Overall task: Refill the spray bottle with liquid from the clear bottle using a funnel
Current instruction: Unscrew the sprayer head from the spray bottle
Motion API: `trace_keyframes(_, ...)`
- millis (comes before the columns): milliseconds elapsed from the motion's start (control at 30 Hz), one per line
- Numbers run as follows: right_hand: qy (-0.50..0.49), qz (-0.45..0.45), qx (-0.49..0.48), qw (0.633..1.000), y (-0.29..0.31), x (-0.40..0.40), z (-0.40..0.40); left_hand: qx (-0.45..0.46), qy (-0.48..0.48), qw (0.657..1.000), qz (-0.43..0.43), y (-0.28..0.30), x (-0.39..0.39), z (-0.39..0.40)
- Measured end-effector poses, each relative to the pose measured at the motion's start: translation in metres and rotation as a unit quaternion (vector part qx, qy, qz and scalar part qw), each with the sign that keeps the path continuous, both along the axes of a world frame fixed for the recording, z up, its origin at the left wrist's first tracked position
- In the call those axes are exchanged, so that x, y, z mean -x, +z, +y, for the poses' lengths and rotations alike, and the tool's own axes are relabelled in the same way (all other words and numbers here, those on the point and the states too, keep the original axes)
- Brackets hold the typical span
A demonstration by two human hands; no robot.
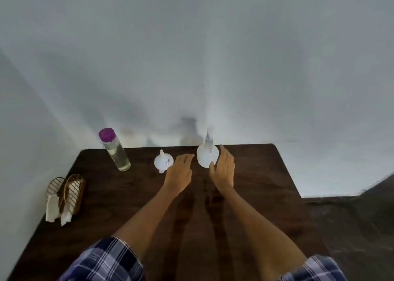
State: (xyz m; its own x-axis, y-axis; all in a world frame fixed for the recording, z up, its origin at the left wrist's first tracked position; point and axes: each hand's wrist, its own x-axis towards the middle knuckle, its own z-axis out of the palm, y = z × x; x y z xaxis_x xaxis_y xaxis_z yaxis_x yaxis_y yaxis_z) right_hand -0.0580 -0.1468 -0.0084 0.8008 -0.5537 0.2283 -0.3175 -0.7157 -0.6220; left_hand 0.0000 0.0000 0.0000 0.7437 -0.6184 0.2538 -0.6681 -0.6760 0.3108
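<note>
Upright white translucent spray bottle (pixel 207 155), capped.

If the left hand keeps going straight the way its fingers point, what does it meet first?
Probably nothing on the table: the left hand points into the gap between the funnel and the spray bottle. Beyond that lies the table's far edge, then the wall, though depth is unclear.

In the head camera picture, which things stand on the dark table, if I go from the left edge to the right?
wire napkin holder → clear bottle with purple cap → white funnel → left hand → white spray bottle → right hand, open beside the spray bottle.
</note>
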Motion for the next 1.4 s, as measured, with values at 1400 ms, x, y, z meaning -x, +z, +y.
trace_keyframes(1400,0.167,-0.115,0.075,0.976,-0.044,0.200,0.084,0.258,-0.077,0.957,0.110,-0.088,0.208,0.064)
